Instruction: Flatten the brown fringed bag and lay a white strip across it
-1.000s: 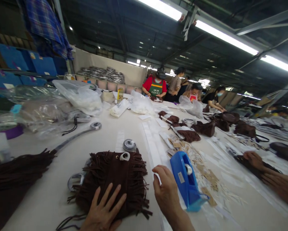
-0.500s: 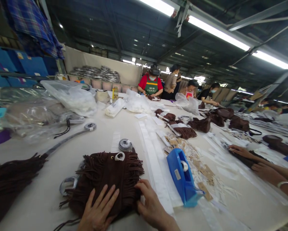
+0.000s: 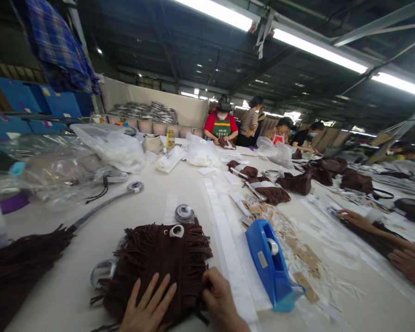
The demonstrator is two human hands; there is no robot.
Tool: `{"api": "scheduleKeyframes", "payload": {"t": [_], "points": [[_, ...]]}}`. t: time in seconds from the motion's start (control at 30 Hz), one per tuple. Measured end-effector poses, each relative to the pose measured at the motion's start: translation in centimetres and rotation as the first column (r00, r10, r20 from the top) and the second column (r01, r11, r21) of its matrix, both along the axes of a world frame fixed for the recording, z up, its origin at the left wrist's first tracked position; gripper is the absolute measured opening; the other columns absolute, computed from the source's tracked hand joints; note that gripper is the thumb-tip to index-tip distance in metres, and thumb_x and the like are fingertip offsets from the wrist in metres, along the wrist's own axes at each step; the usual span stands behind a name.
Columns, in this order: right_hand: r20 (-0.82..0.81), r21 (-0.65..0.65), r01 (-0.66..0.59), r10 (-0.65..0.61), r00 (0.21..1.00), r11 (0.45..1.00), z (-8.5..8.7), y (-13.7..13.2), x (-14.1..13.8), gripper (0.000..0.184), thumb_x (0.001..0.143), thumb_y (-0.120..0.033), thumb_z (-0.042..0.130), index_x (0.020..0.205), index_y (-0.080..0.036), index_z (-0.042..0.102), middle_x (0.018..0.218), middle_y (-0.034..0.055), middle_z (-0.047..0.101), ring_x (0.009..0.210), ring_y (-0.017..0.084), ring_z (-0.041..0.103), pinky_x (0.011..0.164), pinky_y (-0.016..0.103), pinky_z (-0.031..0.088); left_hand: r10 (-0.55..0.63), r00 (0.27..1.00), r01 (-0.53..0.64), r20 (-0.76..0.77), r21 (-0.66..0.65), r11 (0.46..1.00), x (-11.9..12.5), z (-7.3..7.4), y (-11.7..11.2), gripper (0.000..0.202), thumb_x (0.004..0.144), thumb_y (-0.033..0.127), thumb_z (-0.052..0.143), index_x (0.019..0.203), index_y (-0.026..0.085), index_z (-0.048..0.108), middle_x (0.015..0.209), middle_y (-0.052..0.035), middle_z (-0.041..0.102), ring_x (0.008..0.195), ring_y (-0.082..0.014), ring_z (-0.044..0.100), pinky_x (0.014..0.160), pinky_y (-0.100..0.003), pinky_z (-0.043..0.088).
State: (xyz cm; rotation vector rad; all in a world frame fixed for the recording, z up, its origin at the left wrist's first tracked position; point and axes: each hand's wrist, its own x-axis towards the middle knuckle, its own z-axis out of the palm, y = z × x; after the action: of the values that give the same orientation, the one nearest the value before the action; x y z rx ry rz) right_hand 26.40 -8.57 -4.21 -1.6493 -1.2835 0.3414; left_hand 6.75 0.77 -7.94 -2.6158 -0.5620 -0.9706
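Note:
A dark brown fringed suede bag (image 3: pixel 162 260) lies flat on the white table (image 3: pixel 72 276) right in front of me. My left hand (image 3: pixel 147 306) rests on its near part with the fingers spread flat. My right hand (image 3: pixel 219 299) is curled at the bag's right edge, the fingers pinching the fringe there. A white-wrapped metal ring (image 3: pixel 176 231) sits at the bag's top edge, and a wrapped ring (image 3: pixel 102 272) lies at its left side. A blue tape dispenser (image 3: pixel 271 265) stands just right of my right hand.
White paper strips (image 3: pixel 228 240) and scattered tan tags (image 3: pixel 297 244) lie right of the bag. Another fringed piece (image 3: pixel 16 263) lies at the left, plastic bags (image 3: pixel 113 145) behind it. A co-worker's hands (image 3: pixel 406 263) work at the right; several people stand at the far end.
My right hand came back from beside the tape dispenser to the bag's right edge and closed on the fringe. My left hand stayed flat on the bag.

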Motion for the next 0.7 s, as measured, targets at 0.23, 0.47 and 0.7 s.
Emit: {"api": "scheduleKeyframes", "payload": {"t": [0.23,0.47,0.7], "points": [[-0.128,-0.008,0.061,-0.061,0.990,0.998,0.5,-2.2,1.8,0.020,0.063,-0.009,0.046,0.079,-0.019,0.050,0.092,0.0034,0.052,0.068,0.011,0.054,0.057,0.021,0.044,-0.020,1.000,0.020,0.002,-0.094,0.995,-0.2,0.3,-0.1,0.055,0.081,0.030,0.043,0.134,0.028,0.030,0.123,-0.0012,0.057,0.131,-0.0207,0.028,0.111,-0.046,0.007],[-0.170,-0.154,0.065,-0.092,0.981,0.986,0.9,-2.4,0.9,0.010,0.076,-0.022,0.048,0.072,-0.019,0.057,0.065,0.0002,0.056,0.062,0.014,0.054,0.058,0.024,0.043,-0.028,0.998,0.026,-0.048,-0.041,0.999,-0.2,0.9,0.1,0.063,0.078,0.016,0.039,0.138,0.025,0.021,0.118,-0.0035,0.061,0.135,-0.0186,0.016,0.110,-0.048,0.006],[-0.327,-0.087,-0.064,0.032,0.945,0.994,1.3,-1.2,1.1,0.032,0.063,-0.011,0.053,0.091,-0.022,0.063,0.083,0.0009,0.059,0.071,0.013,0.052,0.070,0.027,0.044,-0.038,0.999,0.038,-0.039,0.001,0.999,-0.1,1.1,0.2,0.063,0.078,0.017,0.038,0.138,0.023,0.020,0.113,-0.0046,0.063,0.135,-0.0179,0.016,0.110,-0.048,0.008]]}}
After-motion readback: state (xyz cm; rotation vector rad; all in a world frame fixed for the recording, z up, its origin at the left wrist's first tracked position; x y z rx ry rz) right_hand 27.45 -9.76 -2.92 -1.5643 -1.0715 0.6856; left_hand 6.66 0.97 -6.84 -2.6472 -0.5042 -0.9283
